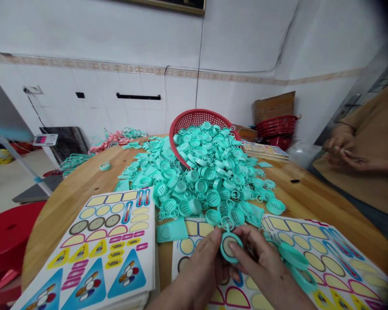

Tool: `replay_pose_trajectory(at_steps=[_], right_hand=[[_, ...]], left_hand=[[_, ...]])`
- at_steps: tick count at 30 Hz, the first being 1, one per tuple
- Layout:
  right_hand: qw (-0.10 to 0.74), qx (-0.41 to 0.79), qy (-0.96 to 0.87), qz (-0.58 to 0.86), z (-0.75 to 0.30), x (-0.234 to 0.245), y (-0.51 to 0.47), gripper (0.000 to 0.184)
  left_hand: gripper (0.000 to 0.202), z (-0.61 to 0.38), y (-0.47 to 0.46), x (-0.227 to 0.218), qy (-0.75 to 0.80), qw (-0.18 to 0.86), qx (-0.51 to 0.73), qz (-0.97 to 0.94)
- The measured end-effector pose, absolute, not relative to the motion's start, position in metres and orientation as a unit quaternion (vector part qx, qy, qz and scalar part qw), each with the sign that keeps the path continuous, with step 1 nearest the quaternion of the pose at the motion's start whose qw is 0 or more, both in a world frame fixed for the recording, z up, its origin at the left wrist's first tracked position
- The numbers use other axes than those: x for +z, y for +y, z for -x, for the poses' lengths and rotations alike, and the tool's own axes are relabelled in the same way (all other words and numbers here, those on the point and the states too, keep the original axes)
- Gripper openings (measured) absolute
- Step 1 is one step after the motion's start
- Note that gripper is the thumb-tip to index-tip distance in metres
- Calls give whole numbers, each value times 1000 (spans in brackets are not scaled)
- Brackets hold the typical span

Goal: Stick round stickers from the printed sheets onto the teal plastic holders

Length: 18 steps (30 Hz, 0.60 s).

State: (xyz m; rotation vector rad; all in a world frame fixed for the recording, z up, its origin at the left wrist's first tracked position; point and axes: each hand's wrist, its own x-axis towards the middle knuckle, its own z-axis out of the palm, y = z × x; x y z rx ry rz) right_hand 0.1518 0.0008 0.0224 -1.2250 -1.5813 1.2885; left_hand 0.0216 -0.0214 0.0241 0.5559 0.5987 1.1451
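A round turquoise plastic ring [230, 247] with a pale centre stands tilted between the left hand [198, 269] and the right hand [261, 269], above a printed sticker sheet [323, 254]. Both hands are closed narrow and pinch its edge, so its face stays open to view. Behind, a heap of turquoise plastic parts [200, 172] spreads over the wooden worktop [67, 215] from a tipped red basket [197, 118], and a co-worker's hands [341, 148] work at the right.

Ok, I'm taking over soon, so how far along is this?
Done: two teal rings lie on the sticker sheet at right. In hand: the left hand and right hand hold another ring. Left: a big heap of teal parts spilling from a tipped red basket, plus stacked sticker sheets.
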Motion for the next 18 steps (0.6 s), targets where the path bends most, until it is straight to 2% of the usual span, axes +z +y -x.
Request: replay_pose_trajectory(at_steps=[9,12,15,18], right_hand=[[364,553,-612,432,-150,22,5,30],[376,464,-659,457,-149,24,5,29],[390,353,-715,461,-148,29,4,29],[385,311,-724,480,-146,33,2,34]], left_hand=[[42,-20,-18,16,325,720,529,-311],[49,-16,-15,13,354,694,532,-330],[43,-10,-17,19,405,656,535,-346],[50,-4,-22,29,426,653,503,-372]])
